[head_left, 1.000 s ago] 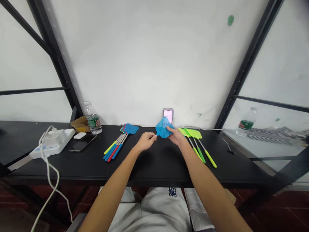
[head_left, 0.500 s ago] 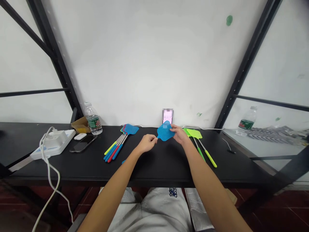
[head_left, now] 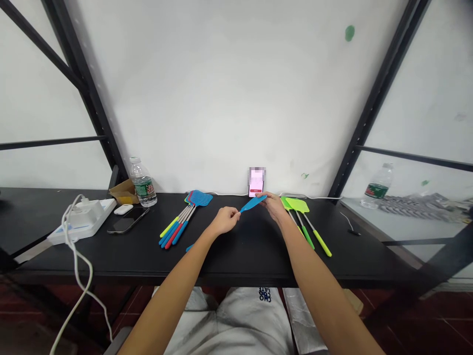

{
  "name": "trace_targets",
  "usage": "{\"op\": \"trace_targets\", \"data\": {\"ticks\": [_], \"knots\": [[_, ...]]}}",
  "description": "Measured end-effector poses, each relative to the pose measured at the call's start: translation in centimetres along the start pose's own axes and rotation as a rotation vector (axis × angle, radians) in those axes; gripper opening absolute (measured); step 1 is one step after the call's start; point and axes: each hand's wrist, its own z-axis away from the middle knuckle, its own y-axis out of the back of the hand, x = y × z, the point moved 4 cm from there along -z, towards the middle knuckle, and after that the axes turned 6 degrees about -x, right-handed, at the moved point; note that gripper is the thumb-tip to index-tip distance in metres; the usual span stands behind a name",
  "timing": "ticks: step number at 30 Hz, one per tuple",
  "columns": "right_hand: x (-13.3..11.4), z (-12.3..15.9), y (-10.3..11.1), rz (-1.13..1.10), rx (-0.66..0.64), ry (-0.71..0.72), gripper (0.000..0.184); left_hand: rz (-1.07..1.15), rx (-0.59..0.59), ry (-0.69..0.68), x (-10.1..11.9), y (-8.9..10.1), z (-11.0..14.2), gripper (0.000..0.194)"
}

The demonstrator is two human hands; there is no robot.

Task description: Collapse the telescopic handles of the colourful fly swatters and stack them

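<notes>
A blue fly swatter (head_left: 252, 203) is above the black tabletop, its mesh head turned nearly edge-on to me. My left hand (head_left: 226, 220) is closed in a pinch at the neck of the head. At the opposite edge, the fingers of my right hand (head_left: 273, 205) grip the rim. A blue tip (head_left: 189, 248) shows beside my left forearm; whether it belongs to the same swatter I cannot tell. To the left lies a fanned bunch of fly swatters (head_left: 181, 224) with blue, red and yellow handles. Green and yellow fly swatters (head_left: 308, 224) lie right, partly hidden by my right forearm.
Against the wall leans a lit phone (head_left: 256, 182). On the left are a water bottle (head_left: 143, 183), a cardboard box (head_left: 125, 190), a white case (head_left: 123, 209), a dark phone (head_left: 127, 220) and a power strip (head_left: 83, 222) with cables. A short cable (head_left: 351, 226) lies right.
The blue swatter's head has tilted from facing me to nearly edge-on, uncovering more of the lit phone. Both hands keep their grip, nearly in place.
</notes>
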Motion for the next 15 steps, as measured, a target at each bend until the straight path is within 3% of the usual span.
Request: {"op": "trace_targets", "data": {"ticks": [6,10,15], "knots": [[-0.16,0.14,0.04,-0.097,0.027,-0.112,0.008,0.005,0.007,0.008,-0.64,-0.26,-0.17,0.031],[-0.19,0.5,0.14,-0.137,0.086,-0.222,0.018,0.013,0.0,0.001,-0.9,-0.44,-0.21,0.031],[-0.36,0.76,-0.1,-0.094,0.027,-0.268,0.015,0.014,0.006,-0.011,-1.09,-0.48,-0.23,0.032]]}}
